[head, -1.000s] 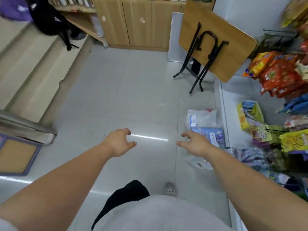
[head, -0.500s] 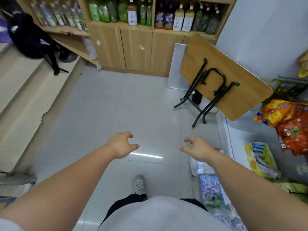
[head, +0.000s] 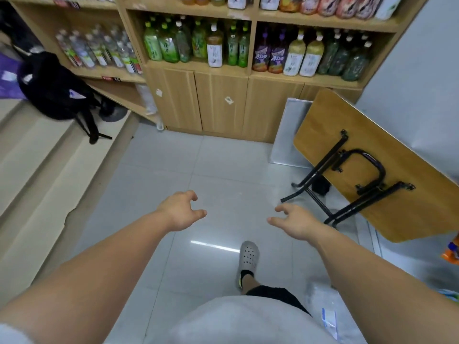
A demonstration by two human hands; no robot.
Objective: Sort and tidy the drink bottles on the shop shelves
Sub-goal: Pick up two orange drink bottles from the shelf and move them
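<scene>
Both hands reach out over a glossy grey tiled floor (head: 198, 165), and each holds nothing: the left grip (head: 178, 212) and the right grip (head: 295, 222) hang with fingers loosely spread and slightly curled. The drink bottles stand well ahead of both grips on a wooden shelf unit (head: 250, 70) above closed cabinet doors (head: 221, 103). There are green bottles (head: 171, 43) straight ahead, purple bottles (head: 270, 55), pale bottles (head: 301, 55) and dark green bottles (head: 347, 58) ahead of the right grip, and clear water bottles (head: 99, 50) ahead and left of the left grip. Beige steps (head: 37, 157) rise left of the left grip and carry a black backpack (head: 54, 88). Right of the right grip a folded desk (head: 402, 194) with black legs leans on the white wall. A grey clog (head: 248, 254) treads the floor between and below the grips.
</scene>
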